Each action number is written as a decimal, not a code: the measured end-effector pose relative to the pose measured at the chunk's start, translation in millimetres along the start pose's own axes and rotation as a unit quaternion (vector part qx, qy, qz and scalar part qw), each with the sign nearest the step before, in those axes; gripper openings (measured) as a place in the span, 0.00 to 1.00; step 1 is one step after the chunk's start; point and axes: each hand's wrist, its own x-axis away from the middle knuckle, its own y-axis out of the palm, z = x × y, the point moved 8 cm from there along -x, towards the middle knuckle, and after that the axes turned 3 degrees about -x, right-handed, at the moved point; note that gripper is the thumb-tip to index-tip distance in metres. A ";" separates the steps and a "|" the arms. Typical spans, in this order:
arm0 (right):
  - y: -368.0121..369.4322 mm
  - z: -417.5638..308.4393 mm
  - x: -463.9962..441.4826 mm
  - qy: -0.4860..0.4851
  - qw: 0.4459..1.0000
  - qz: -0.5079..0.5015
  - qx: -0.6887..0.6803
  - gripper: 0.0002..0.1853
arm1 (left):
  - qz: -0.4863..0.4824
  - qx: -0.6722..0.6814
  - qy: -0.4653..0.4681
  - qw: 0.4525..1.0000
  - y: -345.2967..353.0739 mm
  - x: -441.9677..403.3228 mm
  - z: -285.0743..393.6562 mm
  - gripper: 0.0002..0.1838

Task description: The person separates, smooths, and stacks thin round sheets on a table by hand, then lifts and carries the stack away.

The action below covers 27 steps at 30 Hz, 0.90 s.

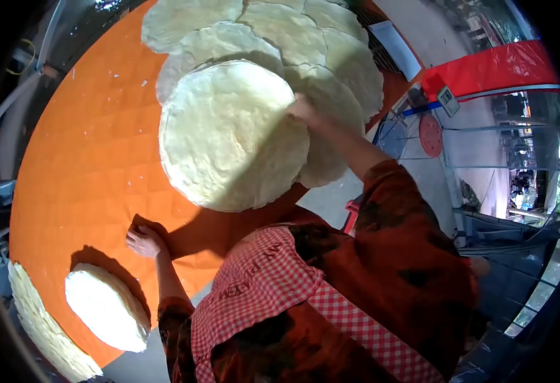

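Note:
A large round flatbread (pixel 235 140), pale and thin with a bumpy surface, lies on top of several overlapping flatbreads (pixel 286 32) at the upper middle of the head view. My right hand (pixel 300 107) is at its right edge, fingers closed on the rim; the fingertips are partly hidden. My left hand (pixel 144 241) rests on the orange table cover (pixel 95 159), below and left of the big flatbread, fingers loosely extended and holding nothing. Down and left of that hand sits a thick, white oval pile (pixel 107 306) that looks like dough or folded flatbread.
Another layered, pale pile (pixel 47 325) lies along the table's lower left edge. A white tray-like object (pixel 396 50) stands at the upper right. Beyond the table are a red sheet (pixel 491 67), a red round stool top (pixel 430 135) and a small display on a blue arm (pixel 447 102).

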 end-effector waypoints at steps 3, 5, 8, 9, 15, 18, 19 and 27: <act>-3.7 -13.4 -4.5 -0.102 0.991 0.080 0.016 0.25 | -0.003 -0.009 -0.013 1.000 2.3 1.0 -4.2 0.13; -10.6 -22.3 5.5 -0.123 0.991 0.014 -0.053 0.22 | -0.005 0.005 -0.009 1.000 7.0 -1.5 -2.4 0.13; 16.2 -31.0 5.7 0.098 0.893 -0.291 -0.329 0.15 | -0.017 0.087 0.016 0.996 -4.1 0.0 -5.3 0.14; -1.9 -70.9 13.3 0.032 0.943 -0.250 -0.217 0.14 | -0.032 0.125 0.022 0.991 -0.2 0.6 -10.9 0.14; -31.9 -327.0 106.1 -0.199 0.915 -0.197 -0.290 0.15 | -0.096 0.442 -0.082 0.888 -2.2 53.6 -34.4 0.09; -58.0 -400.7 151.8 -0.189 0.866 -0.155 -0.436 0.11 | -0.295 0.717 -0.151 0.613 -26.8 121.3 24.1 0.06; -52.9 -415.2 135.6 -0.166 0.849 -0.177 -0.469 0.11 | -0.354 0.782 -0.202 0.472 -35.6 141.1 48.8 0.13; 84.3 -244.2 299.5 -0.009 0.774 -0.141 -0.617 0.11 | -0.404 0.879 -0.252 0.031 -85.1 146.4 134.6 0.48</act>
